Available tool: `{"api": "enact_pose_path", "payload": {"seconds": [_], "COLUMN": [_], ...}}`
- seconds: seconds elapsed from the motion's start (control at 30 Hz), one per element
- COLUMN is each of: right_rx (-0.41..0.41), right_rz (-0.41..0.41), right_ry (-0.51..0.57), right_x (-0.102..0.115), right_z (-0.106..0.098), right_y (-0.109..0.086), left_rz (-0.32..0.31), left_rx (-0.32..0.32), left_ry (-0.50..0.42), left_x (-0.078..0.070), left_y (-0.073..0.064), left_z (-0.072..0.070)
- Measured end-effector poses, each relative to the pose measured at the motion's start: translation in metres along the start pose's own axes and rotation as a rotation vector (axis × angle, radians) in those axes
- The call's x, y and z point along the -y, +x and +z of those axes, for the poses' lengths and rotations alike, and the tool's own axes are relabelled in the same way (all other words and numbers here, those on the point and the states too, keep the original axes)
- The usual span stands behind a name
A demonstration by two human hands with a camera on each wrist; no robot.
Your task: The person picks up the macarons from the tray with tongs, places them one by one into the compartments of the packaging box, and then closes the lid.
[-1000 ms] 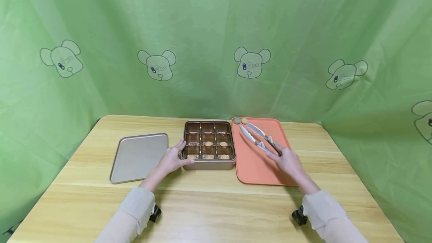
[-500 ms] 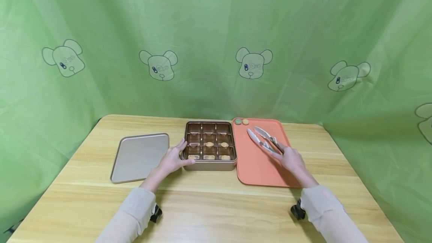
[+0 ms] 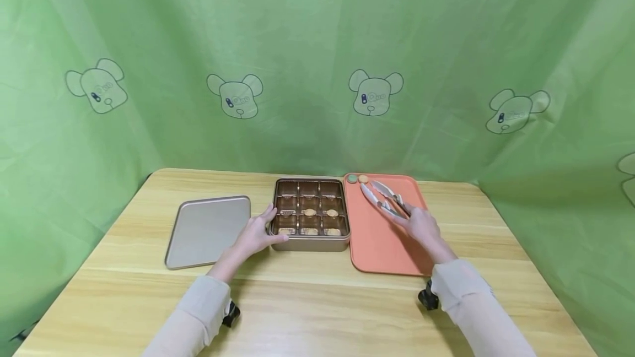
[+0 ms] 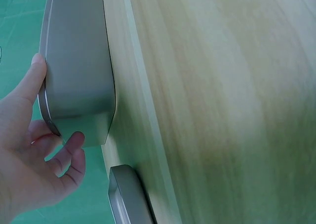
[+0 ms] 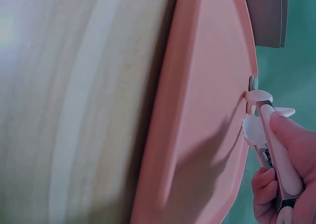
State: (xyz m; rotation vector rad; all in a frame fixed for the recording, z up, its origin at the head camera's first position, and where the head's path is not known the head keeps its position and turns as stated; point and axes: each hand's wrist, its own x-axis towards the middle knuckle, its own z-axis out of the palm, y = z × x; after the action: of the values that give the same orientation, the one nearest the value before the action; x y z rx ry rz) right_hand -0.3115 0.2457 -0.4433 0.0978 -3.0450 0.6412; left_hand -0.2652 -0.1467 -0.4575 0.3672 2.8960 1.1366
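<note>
Main risk: a sloppy squeeze near the beige round biscuit [image 3: 364, 179]. It sat at the far left corner of the coral-pink rectangular tray [image 3: 379, 247], right beside the green round biscuit [image 3: 352, 178], so closing the metal tongs with pale tips [image 5: 279, 152] off-centre might have nudged both or jammed one against the raised rim. Tong tips were apart, near the beige one; contact, couldn't tell. Too hard a pinch could have cracked it, if brittle; too light, and it could have dropped on lifting. Right grip [image 3: 421, 223] was clamped round the tongs. Left grip [image 3: 255, 234] was clamped on the near left corner of the square bronze-grey metal box [image 3: 311, 244], thumb at the front, fingers at the left side; a shove there might have skidded the box into the tray, as the two lay side by side.

Counts: one box, one brown plastic insert [image 3: 309, 187] with nine cells, three by three. Five pale beige pieces [image 3: 310, 212] made out inside: three in the near row, two in the middle row (centre and right); near-left one hard to read. Two biscuits on the tray. One pair of tongs, one tray, one flat bronze-grey metal lid [image 3: 210, 233] left of the box. Two hands, one pale wooden bench [image 3: 317, 302] under it all.
</note>
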Motion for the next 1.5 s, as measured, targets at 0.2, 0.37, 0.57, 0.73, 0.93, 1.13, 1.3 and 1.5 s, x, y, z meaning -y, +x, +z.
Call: {"api": "enact_pose_path", "payload": {"seconds": [0.2, 0.37, 0.57, 0.73, 0.93, 1.13, 1.3, 1.5], "right_rx": [-0.026, -0.02, -0.022, -0.049, -0.067, -0.052, -0.013, -0.048], "right_rz": [0.011, 0.013, 0.003, -0.021, -0.048, -0.055, -0.031, -0.046], "right_ry": [0.006, -0.001, -0.026, -0.039, -0.004, 0.02, 0.07, 0.113], "right_x": [0.004, 0.006, 0.008, 0.007, 0.0, -0.004, -0.011, -0.014], "right_z": [0.002, 0.003, 0.005, 0.005, 0.008, 0.005, 0.0, -0.004], "right_y": [0.007, 0.013, 0.018, 0.018, 0.01, 0.0, -0.009, -0.019], "left_rz": [0.009, 0.009, -0.006, -0.012, -0.015, -0.014, -0.012, -0.007], "left_rx": [0.002, -0.004, 0.001, 0.002, 0.009, 0.008, 0.007, 0.005], "left_ry": [0.004, 0.015, -0.007, 0.0, -0.001, -0.005, 0.02, 0.033], "left_x": [-0.001, -0.001, 0.0, -0.002, -0.001, -0.001, -0.002, -0.002], "left_y": [0.0, -0.001, 0.0, 0.0, 0.0, -0.001, -0.001, -0.001], "left_z": [0.0, -0.001, -0.001, 0.0, 0.001, 0.0, -0.001, -0.001]}}
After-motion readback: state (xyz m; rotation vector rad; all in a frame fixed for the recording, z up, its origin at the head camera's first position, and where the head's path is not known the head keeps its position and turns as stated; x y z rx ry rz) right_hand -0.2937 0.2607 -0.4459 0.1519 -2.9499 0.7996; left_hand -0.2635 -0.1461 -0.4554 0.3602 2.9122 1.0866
